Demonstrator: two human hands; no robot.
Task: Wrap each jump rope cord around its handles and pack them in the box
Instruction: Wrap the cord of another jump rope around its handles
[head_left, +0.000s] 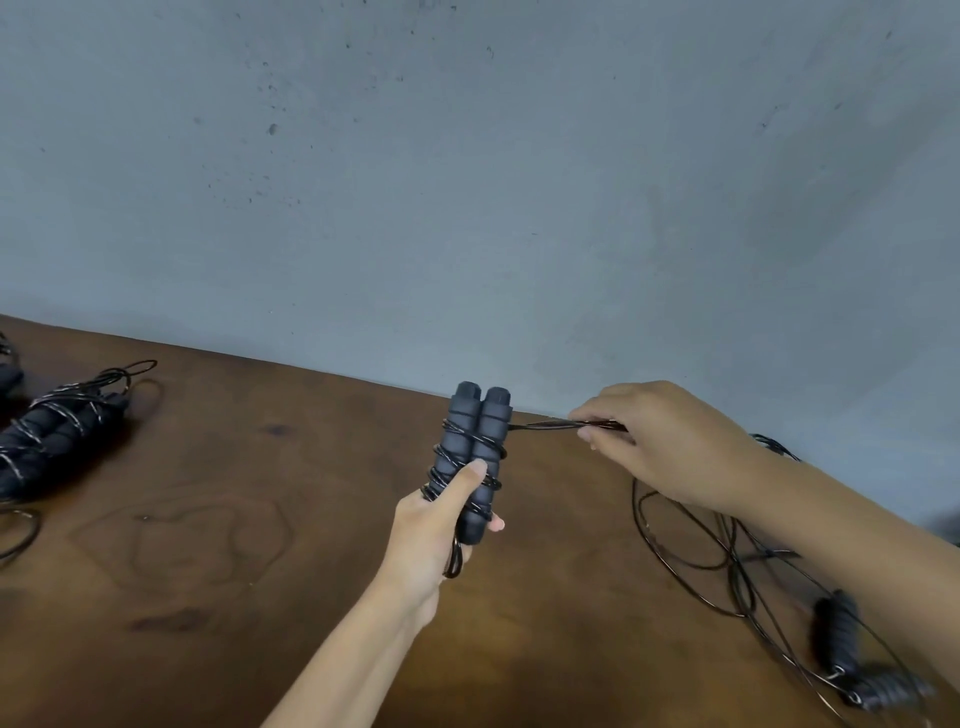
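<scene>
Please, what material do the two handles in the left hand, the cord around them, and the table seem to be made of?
Handles: probably foam, matte dark grey, with soft ribbed segments. Cord: thin, black and glossy, perhaps plastic-coated; it catches light where the right hand pulls it. Table: looks like wood or wood veneer, brown, with grain and dark stains.

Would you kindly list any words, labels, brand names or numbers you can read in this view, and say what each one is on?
None can be read: the pair of handles held in the left hand, the wrapped rope at far left, the loose rope at right, the table and the wall show no text.
</scene>
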